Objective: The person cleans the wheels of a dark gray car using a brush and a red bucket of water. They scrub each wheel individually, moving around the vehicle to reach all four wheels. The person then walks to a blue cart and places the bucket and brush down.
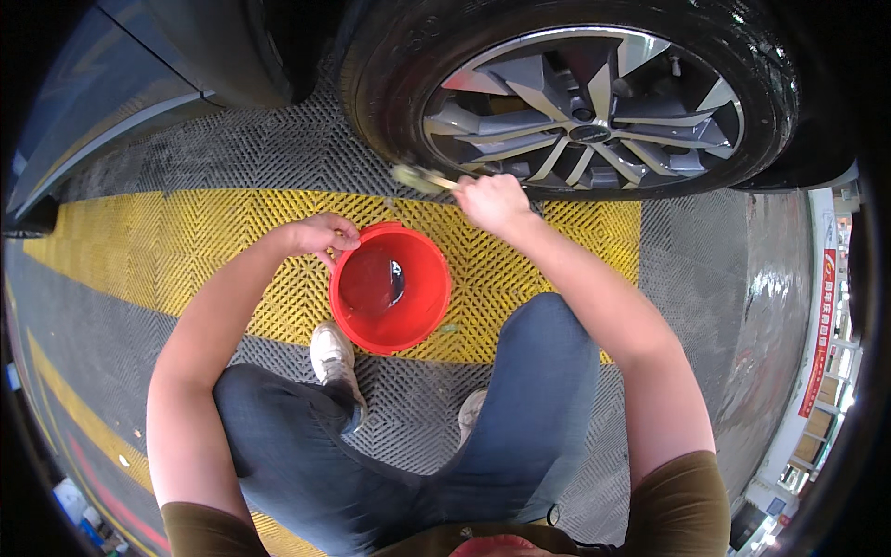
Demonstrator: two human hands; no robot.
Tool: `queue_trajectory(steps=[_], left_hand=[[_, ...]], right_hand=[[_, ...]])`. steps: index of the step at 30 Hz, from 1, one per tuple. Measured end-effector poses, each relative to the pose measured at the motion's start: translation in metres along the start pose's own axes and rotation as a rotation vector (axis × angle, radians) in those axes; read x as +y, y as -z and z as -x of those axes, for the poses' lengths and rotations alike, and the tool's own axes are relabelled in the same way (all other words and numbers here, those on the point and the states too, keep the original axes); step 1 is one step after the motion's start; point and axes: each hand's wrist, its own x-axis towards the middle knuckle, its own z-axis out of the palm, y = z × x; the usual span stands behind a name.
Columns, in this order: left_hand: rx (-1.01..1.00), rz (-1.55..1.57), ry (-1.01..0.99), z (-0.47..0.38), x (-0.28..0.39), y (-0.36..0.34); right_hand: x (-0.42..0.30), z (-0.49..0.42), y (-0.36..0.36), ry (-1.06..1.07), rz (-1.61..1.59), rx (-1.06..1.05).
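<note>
My right hand (pixel 494 200) grips the handle of a scrub brush (pixel 421 179), whose blurred pale head is at the lower left of the car tyre (pixel 379 90). Whether the bristles touch the rubber I cannot tell. Inside the tyre sits a silver and dark alloy wheel (pixel 588 129) with several spokes. With its fingers my left hand (pixel 325 237) holds the rim of a red plastic bucket (pixel 433 240). Dark liquid (pixel 369 282) lies in the bottom of the bucket, which stands upright between me and the wheel.
Yellow and grey grid tiles (pixel 230 237) cover the floor. At the upper left is the car's dark body (pixel 132 90). My shoe (pixel 330 351) is close to the bucket's near left side. Wet concrete (pixel 773 292) stretches along the right, with a red banner (pixel 820 334) bearing writing beyond it.
</note>
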Motion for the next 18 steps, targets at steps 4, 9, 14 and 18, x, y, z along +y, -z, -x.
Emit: queue_trajectory(steps=[4,9,14,18], left_hand=[[0.022,0.014,0.002,0.008,-0.013,0.003],[0.03,0.032,0.014,0.001,-0.024,0.019],[-0.009,0.055,-0.013,-0.015,-0.023,0.035],[-0.006,0.052,-0.047,-0.012,-0.029,0.035]], right_hand=[[0.082,0.032,-0.075,-0.237,0.189,-0.349],[0.209,0.15,-0.066,-0.936,-0.155,-0.256],[0.271,0.27,0.096,-1.348,-1.294,0.415],[0.219,0.298,0.221,-1.243,-0.776,0.67]])
